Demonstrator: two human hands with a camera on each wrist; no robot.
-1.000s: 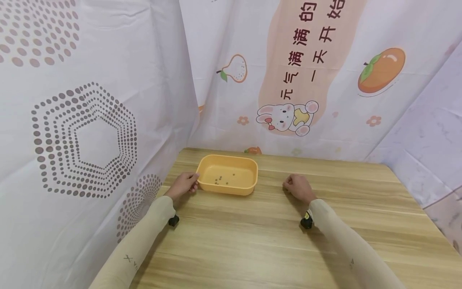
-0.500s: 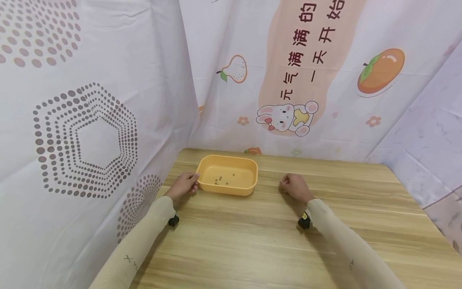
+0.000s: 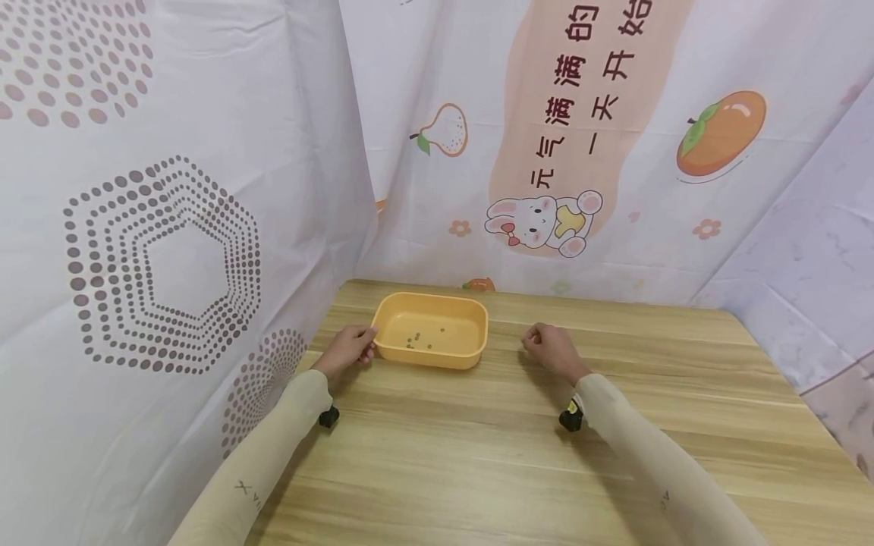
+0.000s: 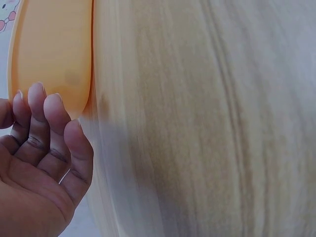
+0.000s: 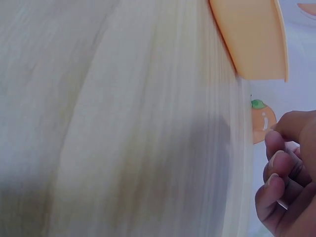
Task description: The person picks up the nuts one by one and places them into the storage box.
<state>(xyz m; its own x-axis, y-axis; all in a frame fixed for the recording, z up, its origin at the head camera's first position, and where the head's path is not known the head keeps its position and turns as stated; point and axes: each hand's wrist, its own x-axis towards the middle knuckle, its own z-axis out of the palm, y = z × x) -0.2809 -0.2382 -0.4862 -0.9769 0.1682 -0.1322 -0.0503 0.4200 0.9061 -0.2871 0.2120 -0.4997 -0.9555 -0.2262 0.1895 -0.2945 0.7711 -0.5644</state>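
A shallow yellow-orange plastic box (image 3: pixel 430 358) stands on the table's far left part. Several tiny dark pieces (image 3: pixel 417 337) lie loose on its floor, too small to identify. My left hand (image 3: pixel 347 350) grips the box's left end, fingers curled at the rim; in the left wrist view the fingertips meet the box's corner (image 4: pixel 54 54). To the right of the box, apart from it, is my right hand (image 3: pixel 554 352). Its fingers curl in, with thumb and index finger close together in the right wrist view; no object shows between them.
The wood-grain table (image 3: pixel 464 455) reaches back to a white printed curtain (image 3: pixel 423 227). Another dotted curtain (image 3: pixel 300 189) hangs close along the left side, near the left arm. Both wrists carry small black cameras, the right one (image 3: pixel 572 417) nearer the middle.
My right hand has moved slowly left, nearer the box, with its fingers still curled. The left hand and the box have stayed in place.
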